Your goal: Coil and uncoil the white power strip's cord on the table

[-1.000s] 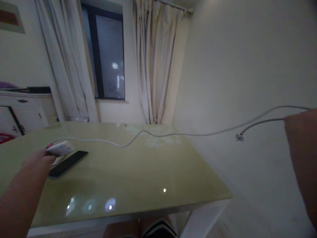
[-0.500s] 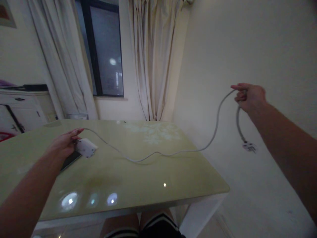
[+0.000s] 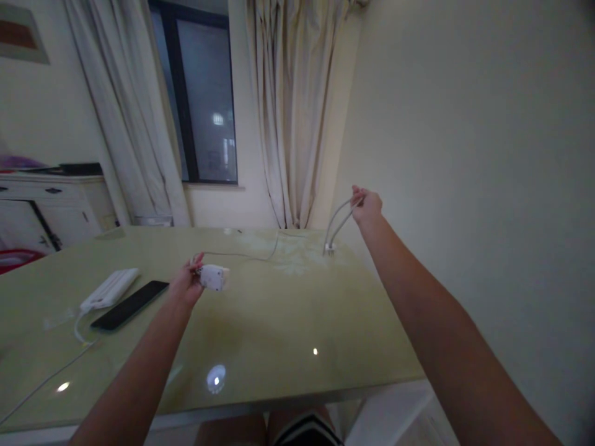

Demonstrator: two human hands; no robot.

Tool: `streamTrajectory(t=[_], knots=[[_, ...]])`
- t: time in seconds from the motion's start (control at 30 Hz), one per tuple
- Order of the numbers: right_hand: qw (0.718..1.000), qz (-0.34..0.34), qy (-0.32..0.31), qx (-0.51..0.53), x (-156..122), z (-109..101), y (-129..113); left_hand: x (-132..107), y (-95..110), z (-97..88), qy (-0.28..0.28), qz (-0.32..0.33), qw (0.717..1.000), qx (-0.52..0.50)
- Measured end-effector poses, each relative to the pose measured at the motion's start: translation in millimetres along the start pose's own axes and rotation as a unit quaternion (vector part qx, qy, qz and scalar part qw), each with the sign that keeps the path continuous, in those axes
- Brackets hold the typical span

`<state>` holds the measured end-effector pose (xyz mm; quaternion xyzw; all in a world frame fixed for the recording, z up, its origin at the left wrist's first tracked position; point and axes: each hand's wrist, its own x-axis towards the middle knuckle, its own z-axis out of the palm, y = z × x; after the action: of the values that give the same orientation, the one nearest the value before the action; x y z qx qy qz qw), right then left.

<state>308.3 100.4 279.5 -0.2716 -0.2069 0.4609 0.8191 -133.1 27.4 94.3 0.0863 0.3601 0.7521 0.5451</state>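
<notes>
Your left hand (image 3: 188, 277) is just right of the black phone (image 3: 130, 306), fingers closed on the end of a white block (image 3: 212, 277) that points away from the phone. Your right hand (image 3: 367, 204) is well to the right of the phone and farther back, its fingers pinched around a grey cord (image 3: 341, 218). The plug (image 3: 330, 248) hangs prongs down on the phone side of that hand; whether it touches the counter (image 3: 279, 334) you cannot tell. Just beside the phone, on its far left, lies a white slab (image 3: 111, 288), with a white cable (image 3: 78, 325) curling from its near end
</notes>
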Motion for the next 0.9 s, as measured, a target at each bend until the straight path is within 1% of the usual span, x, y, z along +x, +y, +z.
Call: streamTrajectory(t=[0.07,0.13,0.23,0.3,0.33,0.4,0.43,0.47,0.53,0.57,0.6,0.63,0.67,0.7,0.73,0.77,0.8,0.83,0.9], knots=[[1.0,0.023,0.007,-0.012,-9,0,24,-8,-16,-2.6,-0.01,0.006,0.999,0.043],[0.998,0.049,-0.014,-0.038,-19,1,41,-15,-31,-6.0,-0.028,-0.006,0.996,0.09],[0.984,0.101,-0.099,-0.112,-34,5,59,-27,-52,-12.1,-0.067,-0.064,0.981,0.17],[0.973,0.12,-0.143,-0.133,-43,11,66,-35,-68,-15.1,-0.109,-0.108,0.963,0.219],[0.974,0.119,-0.15,-0.124,-46,15,69,-40,-76,-15.8,-0.134,-0.128,0.953,0.24],[0.982,0.094,-0.142,-0.087,-49,22,74,-48,-92,-15.3,-0.178,-0.159,0.93,0.278],[0.986,0.076,-0.131,-0.071,-50,26,76,-52,-99,-14.4,-0.189,-0.167,0.922,0.294],[0.989,0.061,-0.122,-0.061,-50,28,78,-55,-106,-13.3,-0.189,-0.167,0.918,0.306],[0.989,0.055,-0.117,-0.066,-49,30,81,-57,-117,-12.3,-0.17,-0.143,0.918,0.329],[0.987,0.062,-0.126,-0.078,-49,29,83,-55,-121,-12.7,-0.159,-0.12,0.916,0.347],[0.982,0.073,-0.144,-0.098,-50,28,84,-52,-124,-13.9,-0.151,-0.092,0.908,0.38],[0.973,0.086,-0.173,-0.125,-51,26,85,-48,-127,-15.7,-0.15,-0.056,0.888,0.431],[0.959,0.096,-0.211,-0.161,-54,24,86,-43,-128,-17.8,-0.154,-0.017,0.858,0.491],[0.94,0.103,-0.255,-0.204,-57,21,87,-37,-128,-19.8,-0.158,0.021,0.822,0.547],[0.915,0.105,-0.299,-0.248,-61,19,88,-32,-128,-21.3,-0.161,0.053,0.788,0.592],[0.888,0.105,-0.34,-0.291,-65,17,89,-27,-127,-22.0,-0.163,0.082,0.761,0.622],[0.861,0.103,-0.374,-0.328,-70,16,90,-24,-126,-21.3,-0.163,0.112,0.748,0.634],[0.838,0.098,-0.404,-0.354,-74,15,91,-23,-126,-19.2,-0.167,0.144,0.748,0.626],[0.801,0.092,-0.453,-0.38,-84,15,95,-28,-128,-10.2,-0.195,0.205,0.771,0.571]])
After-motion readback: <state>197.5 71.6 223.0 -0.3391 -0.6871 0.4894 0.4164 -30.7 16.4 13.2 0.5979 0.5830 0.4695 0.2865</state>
